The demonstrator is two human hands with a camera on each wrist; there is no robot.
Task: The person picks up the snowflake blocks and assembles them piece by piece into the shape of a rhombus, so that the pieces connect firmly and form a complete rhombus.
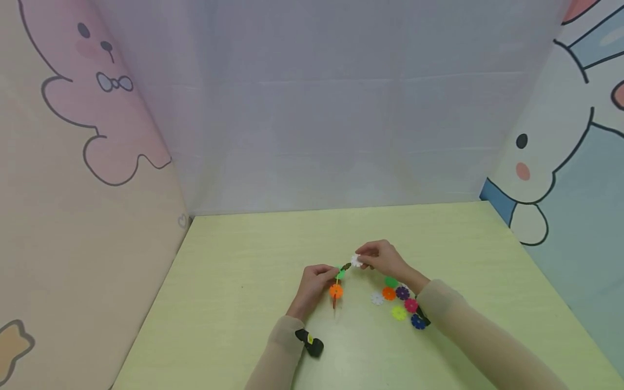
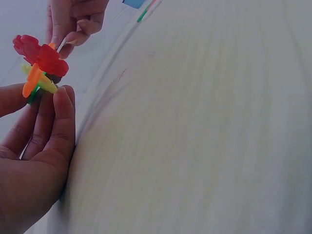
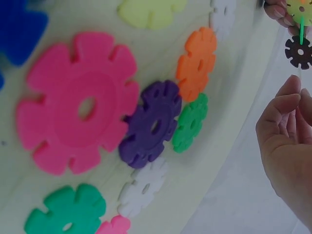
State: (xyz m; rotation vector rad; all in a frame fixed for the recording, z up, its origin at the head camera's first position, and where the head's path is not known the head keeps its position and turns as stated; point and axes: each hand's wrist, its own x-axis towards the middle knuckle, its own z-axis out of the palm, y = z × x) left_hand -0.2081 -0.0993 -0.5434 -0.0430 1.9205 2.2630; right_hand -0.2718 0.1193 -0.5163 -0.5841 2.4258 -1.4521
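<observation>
My left hand (image 1: 311,287) pinches a small chain of slotted plastic flower discs in its fingertips, above the table. In it are a green disc (image 1: 340,273), an orange disc (image 1: 336,291), a red disc (image 2: 41,54), a yellow disc (image 2: 46,84) and a dark brown disc (image 3: 298,52). Thumb and fingers of my right hand (image 1: 387,260) pinch a white disc (image 1: 355,261), seen edge-on in the right wrist view. Its edge meets or nearly meets the brown disc; whether the slots are joined, I cannot tell.
Loose discs lie on the pale table (image 1: 234,325) under my right forearm: orange (image 1: 388,293), purple (image 1: 402,293), pink (image 1: 411,305), yellow (image 1: 398,312), blue (image 1: 418,322), white (image 1: 377,298) and several others. A curtain (image 1: 302,135) hangs behind the table; printed panels flank it.
</observation>
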